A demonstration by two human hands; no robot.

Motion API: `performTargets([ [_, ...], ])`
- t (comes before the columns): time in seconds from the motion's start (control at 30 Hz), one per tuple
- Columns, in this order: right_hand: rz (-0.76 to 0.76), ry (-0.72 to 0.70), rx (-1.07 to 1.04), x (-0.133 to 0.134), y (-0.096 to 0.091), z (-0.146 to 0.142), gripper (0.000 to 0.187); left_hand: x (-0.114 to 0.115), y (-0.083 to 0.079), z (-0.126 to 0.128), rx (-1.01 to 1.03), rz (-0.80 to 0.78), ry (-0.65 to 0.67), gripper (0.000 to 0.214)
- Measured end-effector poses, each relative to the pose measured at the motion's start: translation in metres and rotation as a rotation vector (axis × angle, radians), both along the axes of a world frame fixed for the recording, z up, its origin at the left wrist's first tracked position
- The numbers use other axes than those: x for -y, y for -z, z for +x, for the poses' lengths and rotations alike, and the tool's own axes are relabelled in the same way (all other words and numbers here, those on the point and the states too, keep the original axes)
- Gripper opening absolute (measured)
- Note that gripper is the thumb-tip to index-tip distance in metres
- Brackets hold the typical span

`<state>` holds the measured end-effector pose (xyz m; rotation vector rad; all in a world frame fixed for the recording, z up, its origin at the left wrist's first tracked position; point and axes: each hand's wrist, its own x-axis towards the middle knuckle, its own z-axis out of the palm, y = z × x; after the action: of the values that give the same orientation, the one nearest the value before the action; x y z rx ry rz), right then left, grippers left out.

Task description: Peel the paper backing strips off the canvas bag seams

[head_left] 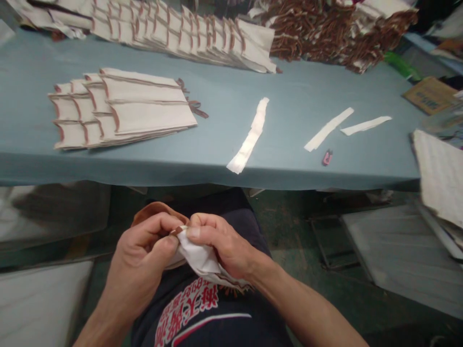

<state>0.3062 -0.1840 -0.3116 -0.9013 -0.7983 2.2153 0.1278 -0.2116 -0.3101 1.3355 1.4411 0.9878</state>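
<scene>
Over my lap, my left hand (144,248) and my right hand (222,241) meet at the edge of a white cloth piece (202,255) with brown trim. The left thumb and fingers pinch a brown bit of that edge. Close beside it, my right thumb presses the white fabric against the fingers. A curved brown part (154,210) shows behind the left hand; how it joins the cloth is hidden. The rest of the cloth hangs crumpled under my right wrist.
On the blue-covered table (217,86) lie overlapping off-white cloth pouches (144,106), paper-like strips (249,137) and a small pink tool (327,157). Behind are a long pouch row (181,36) and a brown-and-white heap (318,29). A cardboard piece (430,95) lies right.
</scene>
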Motion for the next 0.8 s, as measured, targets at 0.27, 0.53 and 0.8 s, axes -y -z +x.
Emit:
performTargets([
  [0.27,0.466,0.193,0.347,-0.007,-0.005,0.026,0.021,-0.003,-0.033,-0.001,-0.111,-0.006,0.114,0.018],
  [0.53,1.411,0.062,0.439,-0.031,-0.036,0.034,0.031,-0.006,-0.054,-0.007,-0.268,0.192,0.26,0.025],
  [0.8,1.584,-0.132,0.648,-0.046,-0.042,0.026,0.016,0.004,-0.056,-0.012,-0.569,0.402,0.231,0.026],
])
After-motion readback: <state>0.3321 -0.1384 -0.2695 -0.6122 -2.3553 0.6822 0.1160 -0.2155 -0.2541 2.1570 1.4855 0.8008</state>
